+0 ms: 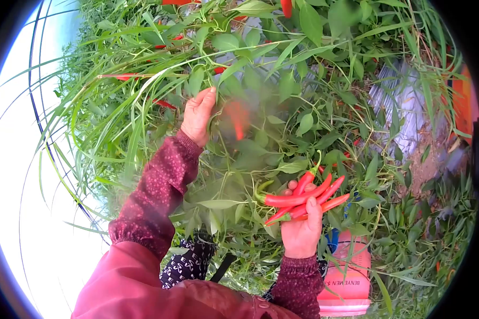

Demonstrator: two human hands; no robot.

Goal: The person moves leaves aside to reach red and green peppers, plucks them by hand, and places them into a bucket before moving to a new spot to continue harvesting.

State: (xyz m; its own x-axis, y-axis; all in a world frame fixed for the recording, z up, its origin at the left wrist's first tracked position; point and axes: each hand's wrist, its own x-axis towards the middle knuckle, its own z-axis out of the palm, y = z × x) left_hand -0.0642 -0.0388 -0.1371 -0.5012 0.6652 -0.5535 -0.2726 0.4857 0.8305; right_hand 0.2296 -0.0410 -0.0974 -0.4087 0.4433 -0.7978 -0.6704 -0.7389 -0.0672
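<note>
My right hand (302,234), palm up, is closed around a bunch of several long red chili peppers (298,200) with green stems, the thumb pressing over them. Higher up on the left, my left hand (197,116) has its fingers pinched together among the stems and leaves of a chili plant (250,154). Whatever lies between those fingertips is too small to make out. Just right of that hand hangs a red chili pepper (238,119), blurred by a hazy patch in the view.
More red chilies (165,104) show among the foliage. Long grass blades (138,106) cross the left side. A pink item with lettering (348,271) is beside my right forearm. Grey plastic sheeting (396,101) covers ground at right, near an orange object (462,103).
</note>
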